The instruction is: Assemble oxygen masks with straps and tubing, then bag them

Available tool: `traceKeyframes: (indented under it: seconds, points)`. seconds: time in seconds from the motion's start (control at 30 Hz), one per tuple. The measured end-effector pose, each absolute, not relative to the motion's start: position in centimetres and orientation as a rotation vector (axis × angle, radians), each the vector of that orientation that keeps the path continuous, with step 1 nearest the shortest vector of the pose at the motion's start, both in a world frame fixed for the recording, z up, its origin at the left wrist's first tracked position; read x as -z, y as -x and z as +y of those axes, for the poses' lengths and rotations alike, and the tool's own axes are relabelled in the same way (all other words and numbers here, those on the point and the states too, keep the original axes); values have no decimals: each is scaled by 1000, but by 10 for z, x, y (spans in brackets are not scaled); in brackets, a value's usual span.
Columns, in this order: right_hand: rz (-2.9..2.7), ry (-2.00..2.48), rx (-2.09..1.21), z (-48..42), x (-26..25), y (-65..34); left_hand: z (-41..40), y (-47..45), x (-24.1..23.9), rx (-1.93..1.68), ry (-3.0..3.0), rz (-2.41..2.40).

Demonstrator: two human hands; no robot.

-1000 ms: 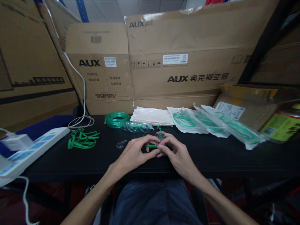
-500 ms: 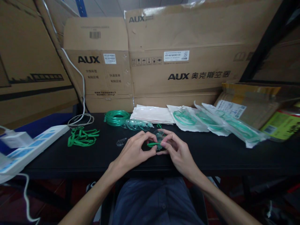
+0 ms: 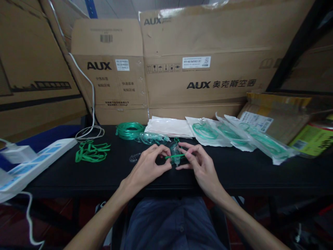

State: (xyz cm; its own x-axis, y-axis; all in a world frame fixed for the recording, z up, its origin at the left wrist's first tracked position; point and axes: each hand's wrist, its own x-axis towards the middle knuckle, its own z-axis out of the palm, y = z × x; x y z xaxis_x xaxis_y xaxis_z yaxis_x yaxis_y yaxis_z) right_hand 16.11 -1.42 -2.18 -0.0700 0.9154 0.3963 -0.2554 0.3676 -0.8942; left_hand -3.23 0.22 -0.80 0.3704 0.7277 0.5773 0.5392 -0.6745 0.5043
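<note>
My left hand (image 3: 149, 166) and my right hand (image 3: 199, 163) are raised just above the black table (image 3: 65, 177), each pinching one end of a short green strap (image 3: 174, 157) stretched between them. A small clear plastic mask piece (image 3: 176, 150) sits at the strap, between the fingertips. Just beyond the hands lie another clear mask (image 3: 153, 139) and a coil of green tubing (image 3: 129, 131).
Loose green straps (image 3: 91, 152) and a small clear clip (image 3: 134, 158) lie to the left. Sealed bags with green tubing (image 3: 234, 137) and a white bag (image 3: 169, 127) lie at the back. A white power strip (image 3: 33, 163) sits far left. Cardboard boxes (image 3: 197, 66) wall the back.
Both hands have lifted slightly and drawn apart, pulling the green strap taut between them. The clear mask piece now shows more plainly between the fingers.
</note>
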Motion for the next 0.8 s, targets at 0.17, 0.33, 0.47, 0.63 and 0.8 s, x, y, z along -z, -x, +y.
traceKeyframes:
  seconds: [0.17, 0.33, 0.47, 0.63, 0.8]
  points:
    - [-1273, 678, -1108, -14, 21, -161, 1, 32, 4, -1184, -2360, 1165]
    - [-1307, 672, -1208, -10, 24, -160, -2, 34, 0, -1160, -2327, 1106]
    - [-1382, 696, -1291, -8, 25, -160, -3, 35, 0, -1136, -2303, 1018]
    - [-1301, 760, -1195, -4, 21, -167, 0, 37, 2, -1125, -2246, 1041]
    - [-957, 780, -984, 4, 15, -184, 1, 37, 1, -1065, -2257, 1105]
